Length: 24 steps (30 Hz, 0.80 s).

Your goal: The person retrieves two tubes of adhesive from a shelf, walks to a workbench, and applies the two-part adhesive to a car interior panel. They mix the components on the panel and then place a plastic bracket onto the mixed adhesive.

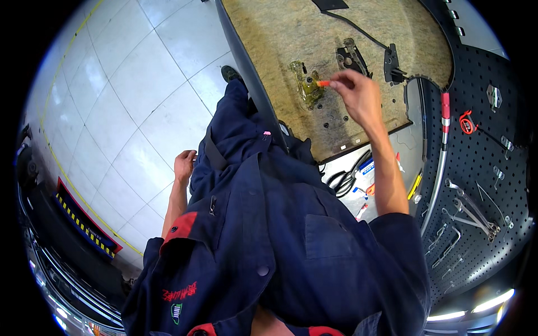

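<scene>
My right hand (360,97) is closed in a pinch on a small orange stick-like piece (323,83). Its tip reaches the edge of a glossy, yellowish-brown patch (309,96) with dark bits on the mottled tan board (392,19); whether it touches cannot be told. Just beyond that hand lies a black slotted bracket (351,58). A black plate with a thin strap (391,64) rests farther right. My left hand (184,166) hangs low beside my trouser leg, fingers curled; what they hold, if anything, is hidden.
Black-handled scissors (343,180) and small tubes (362,211) lie near my right forearm. Wrenches (473,215) and a red tape measure (467,122) hang on a black pegboard (476,151) at right. A dark rim (246,61) edges the board. Floor tiles (129,106) spread left.
</scene>
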Available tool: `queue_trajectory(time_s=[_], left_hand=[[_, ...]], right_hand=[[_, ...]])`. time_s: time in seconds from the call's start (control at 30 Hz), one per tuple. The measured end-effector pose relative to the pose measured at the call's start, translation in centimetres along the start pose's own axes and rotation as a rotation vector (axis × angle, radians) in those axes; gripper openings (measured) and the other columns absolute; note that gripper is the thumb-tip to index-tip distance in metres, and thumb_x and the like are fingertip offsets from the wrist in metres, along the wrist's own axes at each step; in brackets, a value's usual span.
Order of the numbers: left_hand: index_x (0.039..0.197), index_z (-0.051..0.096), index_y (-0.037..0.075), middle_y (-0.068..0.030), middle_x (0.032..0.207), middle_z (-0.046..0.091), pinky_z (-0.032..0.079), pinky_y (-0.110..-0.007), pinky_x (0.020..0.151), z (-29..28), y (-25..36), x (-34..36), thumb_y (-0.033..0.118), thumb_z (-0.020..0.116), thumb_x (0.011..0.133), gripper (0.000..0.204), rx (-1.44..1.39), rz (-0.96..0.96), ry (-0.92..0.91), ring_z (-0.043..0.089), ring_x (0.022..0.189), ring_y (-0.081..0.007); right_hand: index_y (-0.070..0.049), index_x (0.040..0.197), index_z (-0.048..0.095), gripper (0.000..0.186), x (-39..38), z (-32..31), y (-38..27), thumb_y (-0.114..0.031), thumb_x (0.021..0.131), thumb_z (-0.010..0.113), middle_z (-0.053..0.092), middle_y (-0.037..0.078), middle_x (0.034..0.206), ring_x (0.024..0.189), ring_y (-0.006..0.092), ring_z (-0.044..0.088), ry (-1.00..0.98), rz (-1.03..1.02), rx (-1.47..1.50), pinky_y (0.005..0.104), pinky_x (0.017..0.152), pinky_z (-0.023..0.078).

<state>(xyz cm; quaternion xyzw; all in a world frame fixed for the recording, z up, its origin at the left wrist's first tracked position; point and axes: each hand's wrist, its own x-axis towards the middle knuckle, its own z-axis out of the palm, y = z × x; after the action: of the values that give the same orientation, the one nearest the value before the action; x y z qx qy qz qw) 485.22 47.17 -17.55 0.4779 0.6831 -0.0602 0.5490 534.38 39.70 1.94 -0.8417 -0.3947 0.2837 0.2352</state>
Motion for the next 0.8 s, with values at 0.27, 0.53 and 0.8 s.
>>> queue_trajectory(time_s=[0.27, 0.53, 0.8], left_hand=[[0.104, 0.071, 0.000, -0.0070, 0.087, 0.070, 0.048, -0.026, 0.063, -0.2, 0.7, 0.4, 0.025, 0.060, 0.094, 0.029, 0.130, 0.010, -0.025, 0.063, 0.074, -0.0131], [0.107, 0.068, 0.000, -0.0072, 0.087, 0.070, 0.048, -0.026, 0.059, -0.7, 2.4, 0.6, 0.022, 0.058, 0.096, 0.027, -0.043, -0.056, -0.038, 0.062, 0.071, -0.0136], [0.108, 0.069, -0.001, -0.0072, 0.088, 0.070, 0.048, -0.025, 0.065, 0.1, 2.7, -0.8, 0.023, 0.060, 0.095, 0.029, 0.099, -0.020, -0.020, 0.062, 0.073, -0.0136]], right_hand=[[-0.003, 0.092, 0.074, 0.013, -3.0, 3.6, 3.2, -0.011, 0.082, 0.074, 0.073, 0.009, 0.078, 0.070, 0.0137, 0.066, 0.020, 0.242, 0.216, 0.0293, 0.067, 0.051], [-0.006, 0.092, 0.075, 0.013, -3.7, 3.8, 3.8, -0.012, 0.081, 0.074, 0.073, 0.010, 0.079, 0.070, 0.0184, 0.068, -0.058, 0.224, 0.151, 0.0316, 0.066, 0.051], [-0.007, 0.092, 0.074, 0.013, -4.0, 2.7, 3.6, -0.015, 0.082, 0.074, 0.071, 0.010, 0.077, 0.068, 0.0199, 0.066, -0.023, 0.190, 0.171, 0.0325, 0.065, 0.050]])
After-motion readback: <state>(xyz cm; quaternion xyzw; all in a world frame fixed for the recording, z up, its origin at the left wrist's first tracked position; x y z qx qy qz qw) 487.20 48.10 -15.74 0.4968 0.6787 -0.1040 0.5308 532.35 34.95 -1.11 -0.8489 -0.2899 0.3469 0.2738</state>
